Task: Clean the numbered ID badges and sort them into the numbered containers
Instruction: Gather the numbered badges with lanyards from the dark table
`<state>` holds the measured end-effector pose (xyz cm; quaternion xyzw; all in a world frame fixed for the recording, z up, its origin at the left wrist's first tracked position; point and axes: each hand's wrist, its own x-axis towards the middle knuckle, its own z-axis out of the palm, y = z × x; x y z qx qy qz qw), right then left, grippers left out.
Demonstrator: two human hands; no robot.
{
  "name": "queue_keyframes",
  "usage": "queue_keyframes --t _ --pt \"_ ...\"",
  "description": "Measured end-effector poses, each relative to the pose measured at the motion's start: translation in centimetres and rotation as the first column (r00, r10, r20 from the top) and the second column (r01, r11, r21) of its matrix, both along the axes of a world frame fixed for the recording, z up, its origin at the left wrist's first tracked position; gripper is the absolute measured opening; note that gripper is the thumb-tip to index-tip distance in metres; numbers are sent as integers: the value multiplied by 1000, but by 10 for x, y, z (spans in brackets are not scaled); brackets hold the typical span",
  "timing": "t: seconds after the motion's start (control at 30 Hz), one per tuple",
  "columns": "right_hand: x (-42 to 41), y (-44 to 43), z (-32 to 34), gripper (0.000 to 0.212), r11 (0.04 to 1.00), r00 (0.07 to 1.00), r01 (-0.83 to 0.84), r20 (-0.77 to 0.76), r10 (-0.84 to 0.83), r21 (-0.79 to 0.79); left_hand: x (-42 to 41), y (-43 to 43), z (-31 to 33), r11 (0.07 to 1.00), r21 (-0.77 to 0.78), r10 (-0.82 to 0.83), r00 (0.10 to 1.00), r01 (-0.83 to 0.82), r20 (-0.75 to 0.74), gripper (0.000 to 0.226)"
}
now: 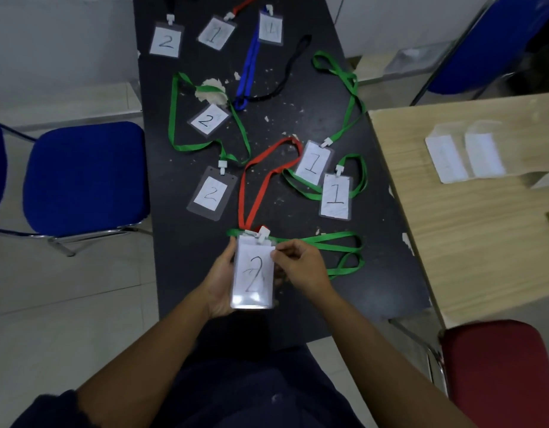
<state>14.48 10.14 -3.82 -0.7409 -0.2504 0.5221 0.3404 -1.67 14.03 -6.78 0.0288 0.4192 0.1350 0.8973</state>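
The clear plastic ID badge (252, 274), with a white paper card marked 2 inside, is held just above the near end of the black bench (298, 97), between the two hands. The left hand (220, 282) cups the badge's left edge and back, with the fingers curled behind the sleeve. The right hand (301, 270) pinches the top right corner of the white card between thumb and forefinger, and its other fingers are bent beside the badge's right edge. White clips at the top of the badge meet a red lanyard (257, 193), which loops away up the bench, and a green lanyard (338, 245), which trails off to the right. I cannot tell whether a second badge sits behind the held one. More badges lie flat farther up the bench, among them a badge marked 2 (211, 194) to the left of the red loop and a badge marked 1 (335, 196) to its right. A crumpled pale tissue (211, 92) rests near the middle of the bench amid scattered white crumbs. To the right, on a light wooden bench (483, 227), stand two pale paper-fronted containers (466, 157), too blurred for their numbers to be read. A blue padded chair (85, 177) stands to the left.
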Motion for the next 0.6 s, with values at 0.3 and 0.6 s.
queue_keyframes --t 0.3,0.6 --pt "97 61 -25 17 994 938 96 338 -76 -43 29 4 -7 994 -81 84 995 -79 62 94" --pt "144 93 -50 62 935 815 158 576 59 -318 42 15 -2 996 -27 88 996 -88 -24 97"
